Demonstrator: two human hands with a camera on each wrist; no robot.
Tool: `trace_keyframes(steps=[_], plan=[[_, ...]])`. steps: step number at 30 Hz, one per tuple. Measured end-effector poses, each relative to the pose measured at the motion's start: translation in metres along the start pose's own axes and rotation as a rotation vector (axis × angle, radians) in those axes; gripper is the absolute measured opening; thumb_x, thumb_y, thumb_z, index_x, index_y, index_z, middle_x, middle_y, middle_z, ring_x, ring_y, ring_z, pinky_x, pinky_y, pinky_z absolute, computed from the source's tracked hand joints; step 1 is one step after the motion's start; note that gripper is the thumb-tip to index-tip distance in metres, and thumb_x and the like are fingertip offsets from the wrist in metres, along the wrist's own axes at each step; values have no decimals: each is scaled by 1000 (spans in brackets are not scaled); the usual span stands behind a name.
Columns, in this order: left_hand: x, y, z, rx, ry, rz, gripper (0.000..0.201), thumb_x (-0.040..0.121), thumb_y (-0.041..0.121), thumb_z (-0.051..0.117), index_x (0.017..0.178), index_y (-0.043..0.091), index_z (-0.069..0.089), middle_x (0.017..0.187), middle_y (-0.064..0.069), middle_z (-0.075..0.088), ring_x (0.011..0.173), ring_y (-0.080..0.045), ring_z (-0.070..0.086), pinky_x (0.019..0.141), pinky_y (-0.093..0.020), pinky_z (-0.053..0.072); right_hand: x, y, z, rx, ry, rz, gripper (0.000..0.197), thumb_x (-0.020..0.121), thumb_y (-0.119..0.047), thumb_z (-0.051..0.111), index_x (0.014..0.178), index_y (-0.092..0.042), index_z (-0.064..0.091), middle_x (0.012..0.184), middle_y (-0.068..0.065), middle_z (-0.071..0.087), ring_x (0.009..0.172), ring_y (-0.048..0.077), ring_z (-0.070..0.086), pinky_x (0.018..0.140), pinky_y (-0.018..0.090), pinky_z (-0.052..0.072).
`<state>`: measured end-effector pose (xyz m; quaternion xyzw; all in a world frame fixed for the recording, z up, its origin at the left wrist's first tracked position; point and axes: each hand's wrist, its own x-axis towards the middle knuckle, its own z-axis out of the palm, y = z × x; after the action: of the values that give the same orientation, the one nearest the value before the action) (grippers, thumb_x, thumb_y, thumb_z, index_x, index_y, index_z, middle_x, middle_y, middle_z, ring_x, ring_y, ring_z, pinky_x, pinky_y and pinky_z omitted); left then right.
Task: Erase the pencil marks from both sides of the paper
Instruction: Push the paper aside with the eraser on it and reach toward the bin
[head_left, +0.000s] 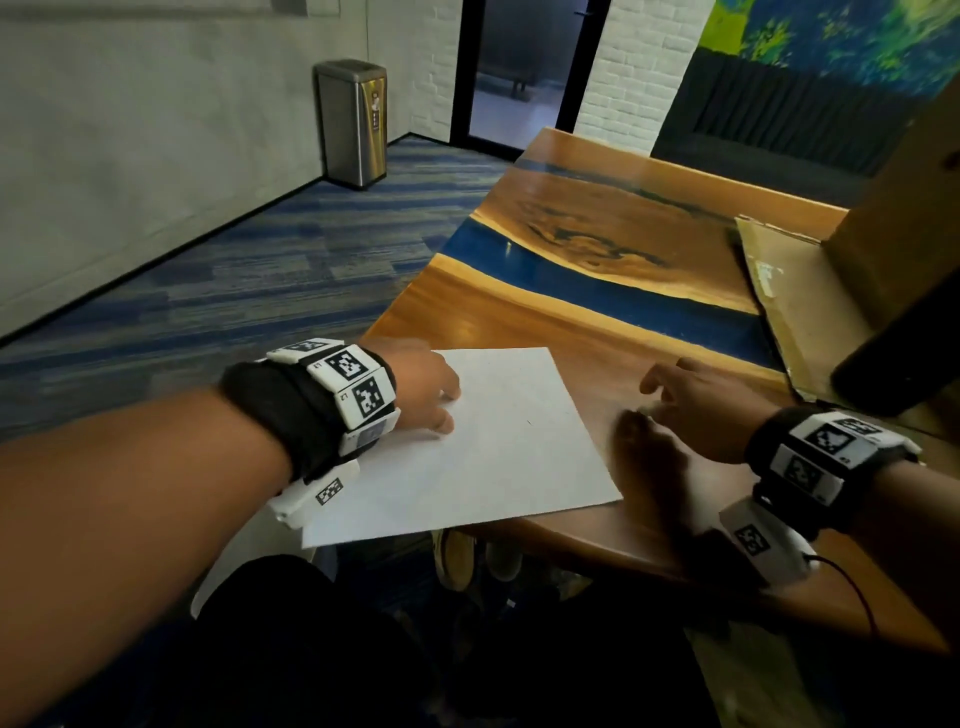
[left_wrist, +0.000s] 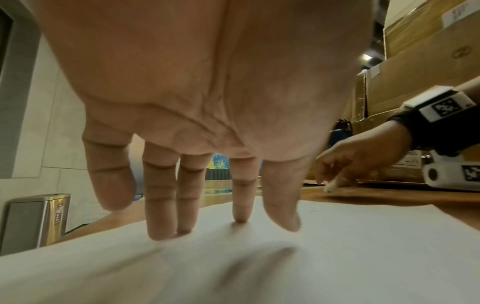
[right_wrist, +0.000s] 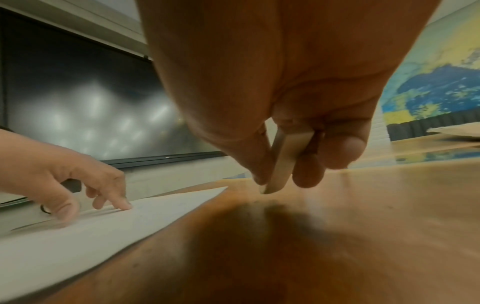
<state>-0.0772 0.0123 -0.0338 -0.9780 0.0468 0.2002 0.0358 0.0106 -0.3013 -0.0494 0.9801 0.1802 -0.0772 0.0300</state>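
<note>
Head view: my left hand (head_left: 423, 387) lies on the paper (head_left: 483, 452), fingers straight and spread, the tips pressing down on the sheet's left part. The paper is a plain white sheet lying flat at the near left corner of the counter (head_left: 587, 332), turned at a slant, with its nearest corner hanging past the counter's near edge. One tiny dark mark shows near the middle of the sheet; I cannot make out any other pencil marks from here. My right hand (head_left: 696, 402) is just off the paper's right edge, low over bare wood, and it casts a dark shadow on the counter below it. From the right wrist the grip is plain — thumb and fingers (right_wrist: 309, 170) pinch a pale flat eraser (right_wrist: 283, 162), which points downward with its tip close above the wood; I cannot tell whether it touches. The left wrist view shows the same eraser (left_wrist: 332, 186) poking out below my right hand, beside the sheet and not on it. Both wrists wear black bands with white marker blocks. A cardboard box (head_left: 893, 218) stands at the far right of the counter with a flat cardboard sheet (head_left: 795, 312) under it — both well apart from the paper. A steel bin (head_left: 353, 122) stands on the floor by the wall.
</note>
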Motion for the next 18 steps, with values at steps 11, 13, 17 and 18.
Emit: trace_keyframes(steps=[11,13,17,18], plan=[[22,-28,15,-158,127,-233,53,83,55,72,118,17,62,122,-4,59,103,-25,60,75,-31,47,-38,-43,-21,146,-69,-182,17,95,-43,59,109,-36,60,92,-16,60,76,0,56,62,12,39],[23,-34,16,-194,126,-279,60,77,57,76,119,16,61,121,-5,60,102,-26,61,78,-33,50,-52,-62,-18,206,-278,-273,13,96,-44,56,107,-38,61,90,-16,61,78,-2,57,63,13,40],[23,-47,18,-303,139,-361,55,77,45,79,119,13,63,115,-6,68,102,-27,65,83,-34,54,-54,-75,-2,281,-423,-330,11,96,-45,57,102,-37,62,98,-10,65,86,6,61,72,21,46],[22,-50,20,-343,154,-375,47,80,40,76,117,12,65,113,-6,68,101,-28,66,84,-34,54,-52,-76,0,314,-417,-320,10,96,-44,57,100,-36,62,96,-9,66,83,6,63,70,21,47]])
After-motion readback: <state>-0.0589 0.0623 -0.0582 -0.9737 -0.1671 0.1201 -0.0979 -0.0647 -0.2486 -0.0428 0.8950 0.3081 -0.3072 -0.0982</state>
